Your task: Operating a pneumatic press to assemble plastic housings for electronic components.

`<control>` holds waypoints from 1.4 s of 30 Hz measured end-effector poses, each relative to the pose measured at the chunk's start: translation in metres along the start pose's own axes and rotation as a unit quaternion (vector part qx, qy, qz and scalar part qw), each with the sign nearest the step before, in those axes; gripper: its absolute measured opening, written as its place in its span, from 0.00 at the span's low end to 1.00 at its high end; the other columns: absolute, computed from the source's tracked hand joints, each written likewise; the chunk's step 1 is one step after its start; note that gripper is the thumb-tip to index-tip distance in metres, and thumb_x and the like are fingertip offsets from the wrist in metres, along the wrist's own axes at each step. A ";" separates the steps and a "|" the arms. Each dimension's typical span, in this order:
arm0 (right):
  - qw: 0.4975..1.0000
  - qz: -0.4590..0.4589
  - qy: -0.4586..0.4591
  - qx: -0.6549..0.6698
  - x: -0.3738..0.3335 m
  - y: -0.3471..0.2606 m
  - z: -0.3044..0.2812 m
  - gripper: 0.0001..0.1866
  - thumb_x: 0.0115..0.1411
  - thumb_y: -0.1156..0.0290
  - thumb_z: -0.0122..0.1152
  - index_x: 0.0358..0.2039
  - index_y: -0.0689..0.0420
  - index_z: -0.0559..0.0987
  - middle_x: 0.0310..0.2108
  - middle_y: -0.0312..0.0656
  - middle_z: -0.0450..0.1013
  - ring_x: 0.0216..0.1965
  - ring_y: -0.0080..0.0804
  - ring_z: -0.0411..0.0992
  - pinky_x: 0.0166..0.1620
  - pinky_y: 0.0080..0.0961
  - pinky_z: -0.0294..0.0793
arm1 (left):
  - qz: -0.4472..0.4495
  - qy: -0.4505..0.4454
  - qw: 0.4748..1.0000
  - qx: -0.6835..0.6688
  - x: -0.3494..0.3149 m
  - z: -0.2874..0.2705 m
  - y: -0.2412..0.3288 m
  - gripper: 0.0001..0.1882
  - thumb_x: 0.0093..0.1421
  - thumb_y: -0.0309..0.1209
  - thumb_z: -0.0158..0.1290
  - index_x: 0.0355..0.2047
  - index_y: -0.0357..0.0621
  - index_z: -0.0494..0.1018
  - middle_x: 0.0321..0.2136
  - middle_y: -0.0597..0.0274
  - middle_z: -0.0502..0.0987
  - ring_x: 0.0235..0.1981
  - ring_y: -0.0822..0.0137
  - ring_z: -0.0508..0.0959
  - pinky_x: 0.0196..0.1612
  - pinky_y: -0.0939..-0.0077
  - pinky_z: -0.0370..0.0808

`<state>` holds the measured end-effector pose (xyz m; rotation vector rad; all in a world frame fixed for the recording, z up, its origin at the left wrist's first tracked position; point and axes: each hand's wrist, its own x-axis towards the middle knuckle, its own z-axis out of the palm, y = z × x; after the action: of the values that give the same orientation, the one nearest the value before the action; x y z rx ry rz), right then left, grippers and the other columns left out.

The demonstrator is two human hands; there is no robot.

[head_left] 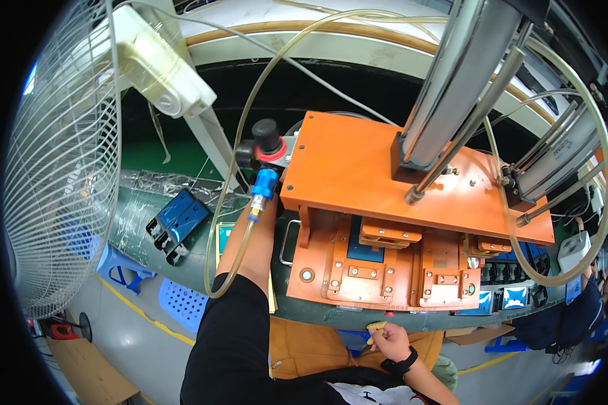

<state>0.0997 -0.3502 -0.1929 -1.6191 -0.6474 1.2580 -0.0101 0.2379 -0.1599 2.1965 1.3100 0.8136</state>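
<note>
At the far left a wire fan is filling the edge, and beside it a black case with a glossy blue face is lying on the green worktop. A blue stool with holes is standing on the floor just below. Next along, the left forearm, in a black sleeve, is reaching up and forward past a clear hose and an air valve with a blue fitting; the left hand is hiding behind these and the orange press, so I cannot tell how its fingers are placed. The press is standing on the worktop in the middle, carrying a big metal cylinder on top, while a blue panel is sitting in its left-hand bed, partly under an orange block. In front of the worktop's near edge the right hand is hanging apart from the press, its fingers bending inward (yellow covers are wrapping the tips); I cannot tell whether they are pinching anything. Right of the press, more blue pieces are resting on the worktop, and a person in dark clothes is showing beyond.
</note>
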 end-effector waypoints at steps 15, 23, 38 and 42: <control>0.996 -0.035 0.044 -0.064 0.001 0.008 0.007 0.12 0.70 0.68 0.66 0.42 0.66 0.84 0.26 0.42 0.83 0.21 0.20 0.79 0.25 0.20 0.79 | -0.235 0.033 0.876 -0.421 -0.081 -0.050 -0.020 0.08 0.65 0.31 0.55 0.34 0.41 0.81 0.22 0.65 0.79 0.17 0.76 0.73 0.19 0.79 0.65; 0.993 -0.083 0.026 -0.075 -0.002 0.007 0.004 0.12 0.69 0.67 0.66 0.41 0.64 0.84 0.26 0.43 0.83 0.22 0.23 0.80 0.28 0.22 0.80 | -0.293 -0.062 0.724 -0.621 -0.281 -0.144 0.052 0.05 0.74 0.31 0.51 0.41 0.48 0.76 0.35 0.64 0.77 0.32 0.66 0.76 0.34 0.71 0.72; 0.855 -0.462 -0.116 -0.204 -0.052 -0.112 0.060 0.28 0.58 0.60 0.77 0.58 0.51 0.82 0.60 0.51 0.73 0.56 0.53 0.74 0.58 0.43 0.75 | -0.360 -0.226 0.715 -0.555 -0.465 -0.178 0.144 0.17 0.69 0.26 0.59 0.57 0.42 0.73 0.46 0.62 0.84 0.44 0.70 0.84 0.50 0.74 0.82; 0.812 -0.523 -0.103 -0.238 -0.061 -0.130 0.064 0.30 0.57 0.57 0.77 0.61 0.44 0.81 0.71 0.61 0.59 0.66 0.64 0.66 0.64 0.52 0.70 | -0.218 -0.303 0.700 -0.609 -0.460 -0.152 0.172 0.18 0.71 0.25 0.57 0.59 0.39 0.72 0.49 0.61 0.81 0.49 0.70 0.83 0.54 0.71 0.81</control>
<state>0.0376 -0.3256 -0.0501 -1.1269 -1.7952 0.4267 -0.1790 -0.2360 -0.0570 0.8542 0.5429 0.4324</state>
